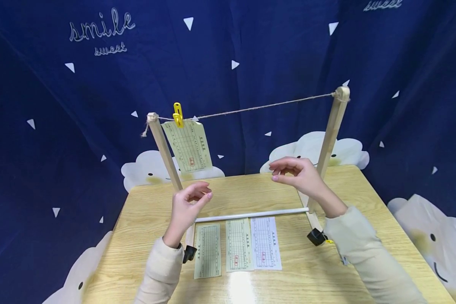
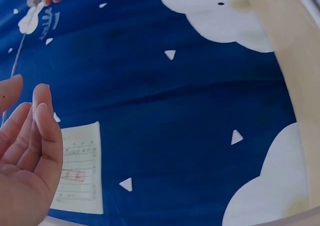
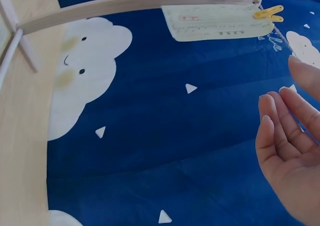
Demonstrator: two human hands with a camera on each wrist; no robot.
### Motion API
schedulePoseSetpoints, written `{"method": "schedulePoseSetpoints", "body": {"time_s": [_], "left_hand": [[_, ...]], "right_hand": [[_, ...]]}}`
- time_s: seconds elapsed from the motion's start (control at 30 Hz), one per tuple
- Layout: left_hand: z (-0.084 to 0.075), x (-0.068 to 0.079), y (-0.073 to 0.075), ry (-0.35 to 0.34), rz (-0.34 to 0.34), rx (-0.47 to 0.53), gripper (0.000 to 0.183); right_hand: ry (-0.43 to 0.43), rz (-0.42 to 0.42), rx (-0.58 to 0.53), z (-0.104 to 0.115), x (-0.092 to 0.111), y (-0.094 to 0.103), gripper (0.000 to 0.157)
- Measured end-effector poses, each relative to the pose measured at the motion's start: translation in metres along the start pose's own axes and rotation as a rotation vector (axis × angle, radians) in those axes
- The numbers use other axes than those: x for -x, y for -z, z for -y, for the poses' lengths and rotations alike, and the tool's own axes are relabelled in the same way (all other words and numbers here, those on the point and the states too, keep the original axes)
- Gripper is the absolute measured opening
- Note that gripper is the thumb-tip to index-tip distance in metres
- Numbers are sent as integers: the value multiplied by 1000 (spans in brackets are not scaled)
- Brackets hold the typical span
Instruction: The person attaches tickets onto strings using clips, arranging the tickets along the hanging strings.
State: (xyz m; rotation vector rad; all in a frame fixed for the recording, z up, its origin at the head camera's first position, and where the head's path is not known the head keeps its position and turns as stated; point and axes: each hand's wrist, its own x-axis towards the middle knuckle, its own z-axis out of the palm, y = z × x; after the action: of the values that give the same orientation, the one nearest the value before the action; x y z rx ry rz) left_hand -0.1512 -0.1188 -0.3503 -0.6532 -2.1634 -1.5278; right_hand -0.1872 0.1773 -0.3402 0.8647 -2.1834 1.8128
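My left hand hovers in front of the left wooden post, below a pale green printed slip. Its fingers are loosely bent and hold nothing. A yellow clip pins that slip to the twine near its left end. My right hand is raised by the right wooden post, under the twine, with relaxed fingers and nothing in them. The right wrist view also shows the clipped slip, apart from my right hand. Thumb and fingers stand apart on my left hand.
Two greenish slips and a whiter slip lie on the wooden table. A white rod joins the posts low down. Behind hangs a dark blue cloth with clouds and triangles.
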Motion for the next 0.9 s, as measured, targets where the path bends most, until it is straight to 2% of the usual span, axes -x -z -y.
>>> {"method": "schedulePoseSetpoints", "body": {"time_s": [0.33, 0.57, 0.8, 0.9], "left_hand": [[18, 12, -17, 59, 80, 11, 17], [42, 29, -33, 141, 185, 52, 18], [60, 39, -46, 232, 235, 60, 19], [65, 42, -50, 246, 257, 63, 19]], "right_hand": [[-46, 13, 16, -18, 14, 9, 24], [-105, 26, 35, -40, 32, 15, 26], [-146, 40, 52, -59, 48, 22, 26], [-160, 41, 53, -66, 55, 26, 25]]}}
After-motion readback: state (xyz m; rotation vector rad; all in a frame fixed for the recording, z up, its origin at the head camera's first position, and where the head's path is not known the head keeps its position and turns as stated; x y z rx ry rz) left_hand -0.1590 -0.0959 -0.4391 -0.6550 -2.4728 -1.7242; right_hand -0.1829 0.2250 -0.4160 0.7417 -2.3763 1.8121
